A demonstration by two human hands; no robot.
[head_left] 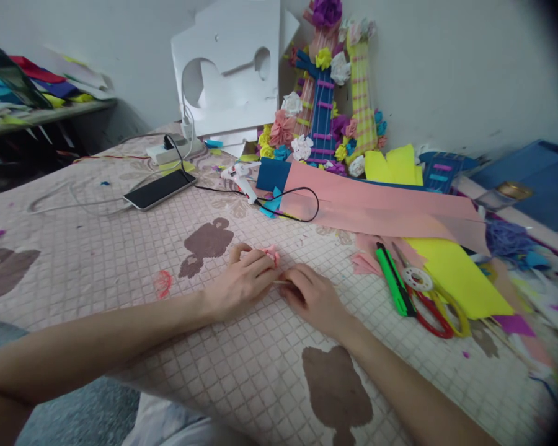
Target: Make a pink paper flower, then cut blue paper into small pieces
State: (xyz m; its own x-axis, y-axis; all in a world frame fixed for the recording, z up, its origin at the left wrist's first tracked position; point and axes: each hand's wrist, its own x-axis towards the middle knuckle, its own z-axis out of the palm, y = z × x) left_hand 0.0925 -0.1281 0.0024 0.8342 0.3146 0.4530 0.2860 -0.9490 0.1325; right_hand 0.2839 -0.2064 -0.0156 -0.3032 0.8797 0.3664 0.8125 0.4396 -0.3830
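Close together over the quilted cloth, my two hands meet near the middle of the view. My left hand (246,279) is closed, its fingers around a small piece of crumpled pink paper (272,253) that shows above the fingertips. My right hand (312,298) is pinched on a thin pale stick (281,282), which runs between both hands. The fingers hide most of the stick and the lower part of the paper. To the left of my left hand, a red scribbled mark (163,283) shows on the cloth.
A white glue gun (242,181) and a phone (160,189) lie beyond my hands. At right are a green cutter (394,282), scissors (439,316), yellow paper (465,275) and long pink paper sheets (381,204). Flower-covered paper guitars (323,111) lean on the wall.
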